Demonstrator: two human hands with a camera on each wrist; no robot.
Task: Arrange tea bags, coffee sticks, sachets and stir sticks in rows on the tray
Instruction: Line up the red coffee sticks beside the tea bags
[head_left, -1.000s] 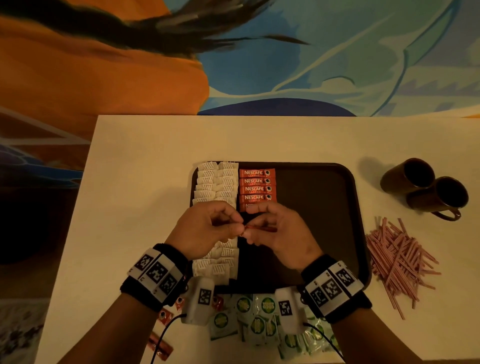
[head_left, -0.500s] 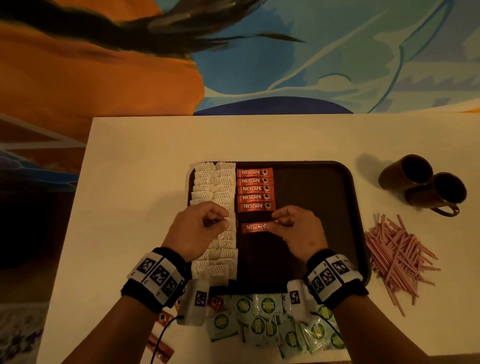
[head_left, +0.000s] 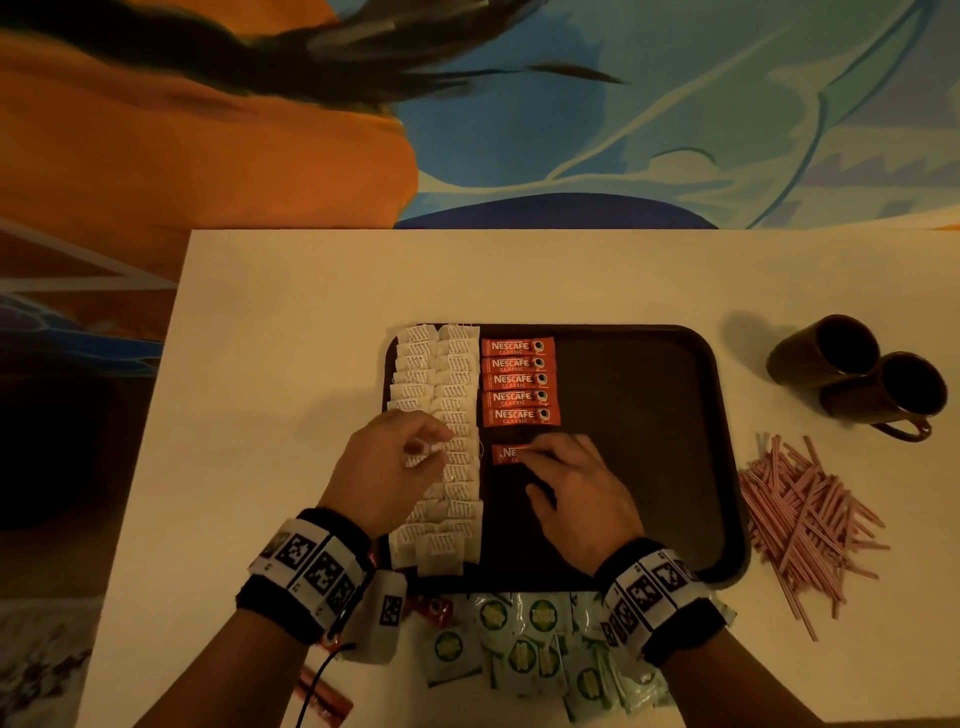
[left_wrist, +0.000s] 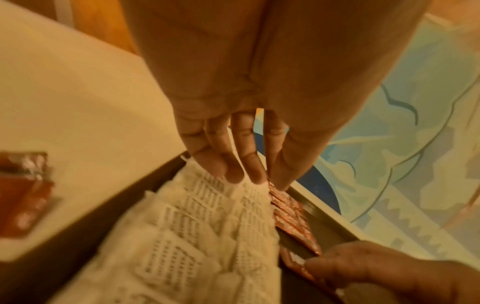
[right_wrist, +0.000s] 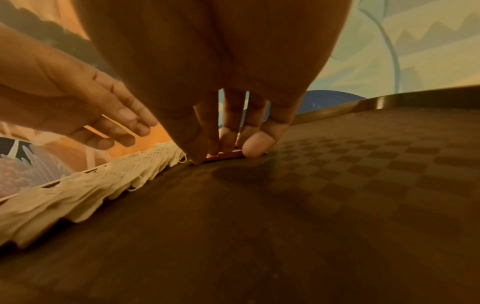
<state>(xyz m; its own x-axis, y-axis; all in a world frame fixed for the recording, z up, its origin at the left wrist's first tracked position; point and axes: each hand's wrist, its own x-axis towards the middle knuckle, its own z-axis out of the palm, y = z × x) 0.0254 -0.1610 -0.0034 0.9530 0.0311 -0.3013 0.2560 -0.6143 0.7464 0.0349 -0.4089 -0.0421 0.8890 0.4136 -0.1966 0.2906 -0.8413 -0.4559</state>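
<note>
A dark brown tray (head_left: 634, 441) holds two columns of white tea bags (head_left: 457, 374) along its left side. Beside them lies a row of several red coffee sticks (head_left: 517, 382). One more coffee stick (head_left: 505, 454) lies flat just below that row, a small gap away. My right hand (head_left: 530, 470) presses its fingertips (right_wrist: 257, 148) on that stick's right part, thumb apart. My left hand (head_left: 423, 441) hovers over the tea bags (left_wrist: 197, 226), its fingers (left_wrist: 233, 172) relaxed and holding nothing.
Green sachets (head_left: 524, 644) lie heaped on the table at the tray's near edge, partly under my wrists. Loose red coffee sticks (head_left: 431, 608) lie near my left wrist. A pile of pink stir sticks (head_left: 800, 514) and two brown mugs (head_left: 852, 374) are right of the tray.
Both hands held the coffee stick above the tray. My left hand let go and drifted left over the tea bags. My right hand laid the stick down below the row.
</note>
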